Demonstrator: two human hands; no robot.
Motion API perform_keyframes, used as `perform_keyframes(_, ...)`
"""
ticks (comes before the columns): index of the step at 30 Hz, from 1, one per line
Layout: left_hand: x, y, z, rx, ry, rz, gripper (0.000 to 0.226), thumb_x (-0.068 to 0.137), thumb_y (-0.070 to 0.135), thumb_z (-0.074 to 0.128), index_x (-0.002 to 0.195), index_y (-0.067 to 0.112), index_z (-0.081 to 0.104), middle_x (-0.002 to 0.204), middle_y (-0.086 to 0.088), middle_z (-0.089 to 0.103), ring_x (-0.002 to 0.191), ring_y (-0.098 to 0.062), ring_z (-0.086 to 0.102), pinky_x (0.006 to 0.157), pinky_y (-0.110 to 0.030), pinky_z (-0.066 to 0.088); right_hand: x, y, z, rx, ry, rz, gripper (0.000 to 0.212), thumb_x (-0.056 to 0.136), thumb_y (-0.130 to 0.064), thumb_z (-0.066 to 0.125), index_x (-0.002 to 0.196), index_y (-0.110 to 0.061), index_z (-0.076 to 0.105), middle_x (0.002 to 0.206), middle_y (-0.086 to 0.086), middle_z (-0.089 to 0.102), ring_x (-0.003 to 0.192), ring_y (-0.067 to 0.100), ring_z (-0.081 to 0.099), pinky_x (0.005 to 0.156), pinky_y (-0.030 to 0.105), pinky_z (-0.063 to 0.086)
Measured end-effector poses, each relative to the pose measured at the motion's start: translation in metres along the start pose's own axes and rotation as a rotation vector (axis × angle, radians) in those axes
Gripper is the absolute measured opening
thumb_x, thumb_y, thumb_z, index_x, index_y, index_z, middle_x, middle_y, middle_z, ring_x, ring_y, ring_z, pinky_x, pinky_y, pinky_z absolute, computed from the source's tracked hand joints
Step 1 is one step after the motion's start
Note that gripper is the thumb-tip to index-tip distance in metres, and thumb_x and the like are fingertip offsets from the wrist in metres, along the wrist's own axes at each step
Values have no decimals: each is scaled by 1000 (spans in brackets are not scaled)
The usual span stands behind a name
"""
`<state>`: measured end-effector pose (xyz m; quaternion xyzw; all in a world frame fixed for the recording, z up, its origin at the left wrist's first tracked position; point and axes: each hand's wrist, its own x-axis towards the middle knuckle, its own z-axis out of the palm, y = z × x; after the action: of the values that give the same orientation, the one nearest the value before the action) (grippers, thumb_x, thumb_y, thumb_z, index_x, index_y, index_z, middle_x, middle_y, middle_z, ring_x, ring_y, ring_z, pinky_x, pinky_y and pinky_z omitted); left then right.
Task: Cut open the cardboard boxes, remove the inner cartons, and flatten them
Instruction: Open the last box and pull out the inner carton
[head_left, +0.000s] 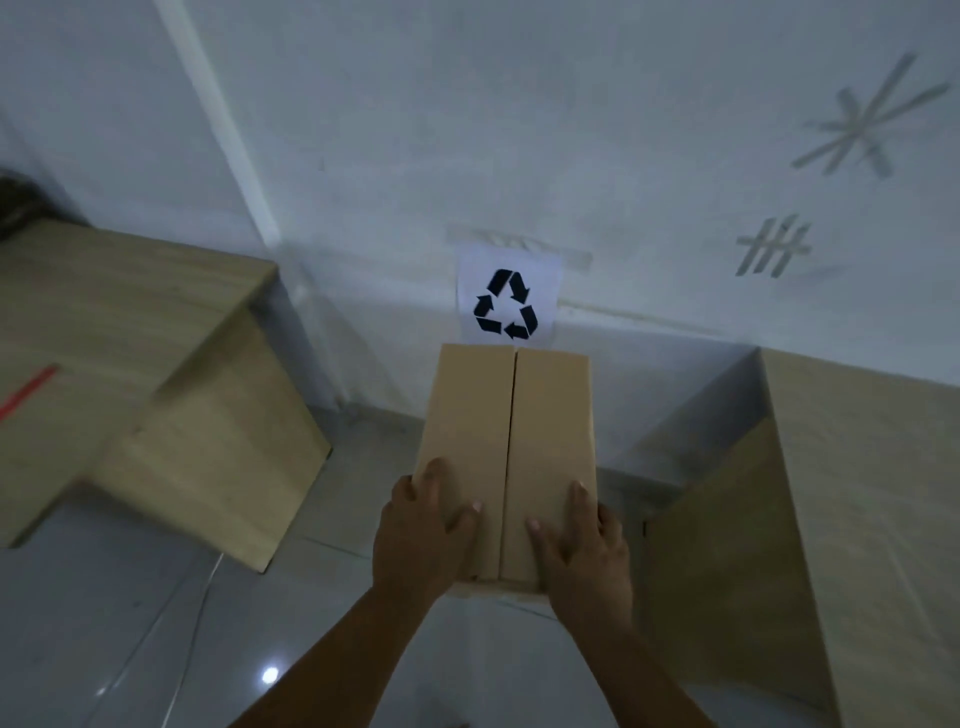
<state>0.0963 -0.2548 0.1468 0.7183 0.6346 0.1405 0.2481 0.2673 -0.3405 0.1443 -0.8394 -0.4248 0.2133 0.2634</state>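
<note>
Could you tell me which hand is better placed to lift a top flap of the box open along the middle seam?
Probably the left hand: its thumb ends right beside the seam of the cardboard box, with fingers at the left edge. The right hand lies flat further from the seam.

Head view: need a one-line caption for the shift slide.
Both hands, left and right, rest on a cardboard box below the recycling sign on the wall.
</note>
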Motion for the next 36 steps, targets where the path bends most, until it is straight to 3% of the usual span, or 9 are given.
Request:
perform_keyframes(9,-79,-46,-42,-21,85,-98,66,88,63,49,140,32,26,126,-13,48,105,-35,58,80,-42,56,-70,-30,11,-61,-65,-142,77,90,-67,50,153,-28,28,146,9,39,126,33,46,100,46,48)
perform_keyframes(19,-146,-111,-95,-35,178,-244,65,89,61,51,143,34,26,129,-8,48,112,-30,55,84,-38,49,-141,-76,43,-100,-162,-236,76,92,-66,47,155,-31,22,152,7,32,131,32,41,101,43,43)
perform_keyframes(26,-153,-180,-152,-43,279,-276,67,91,63,49,145,33,25,132,-7,47,114,-28,54,89,-39,52,-169,-147,93,-95,-180,-308,76,91,-68,46,155,-32,23,151,7,33,132,33,40,100,46,44)
perform_keyframes(36,-132,-332,-265,-2,331,-305,66,88,67,48,140,35,24,134,-9,46,114,-32,54,90,-44,54,-219,-289,210,-26,-174,-357,77,89,-69,48,154,-33,26,150,8,35,131,33,42,98,47,45)
